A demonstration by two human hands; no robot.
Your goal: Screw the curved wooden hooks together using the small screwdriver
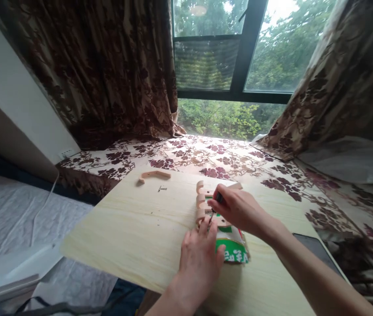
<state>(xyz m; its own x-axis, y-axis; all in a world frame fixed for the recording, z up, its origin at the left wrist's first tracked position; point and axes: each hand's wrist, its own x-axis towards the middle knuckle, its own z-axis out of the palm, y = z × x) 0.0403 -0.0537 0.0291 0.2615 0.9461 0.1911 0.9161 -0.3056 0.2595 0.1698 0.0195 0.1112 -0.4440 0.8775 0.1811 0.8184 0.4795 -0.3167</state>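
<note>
Wrapped in a fist, my right hand (235, 206) grips a screwdriver (218, 198) by its dark handle, the thin shaft pointing down. My left hand (199, 250) has its fingertips closed on the near end of a pale wooden piece with curved hooks (200, 202), close to the screwdriver tip. Whether a screw sits under the tip is hidden by my fingers. Beneath the wood lies a green and white printed packet (230, 248). Part of the wooden piece is behind my right hand.
On the light wooden board (123, 224) lie a loose curved wooden piece (156, 174) and several small screws (162, 188). A dark flat device (317, 252) rests at its right edge. Behind it is a floral-covered sill (193, 153) below the window.
</note>
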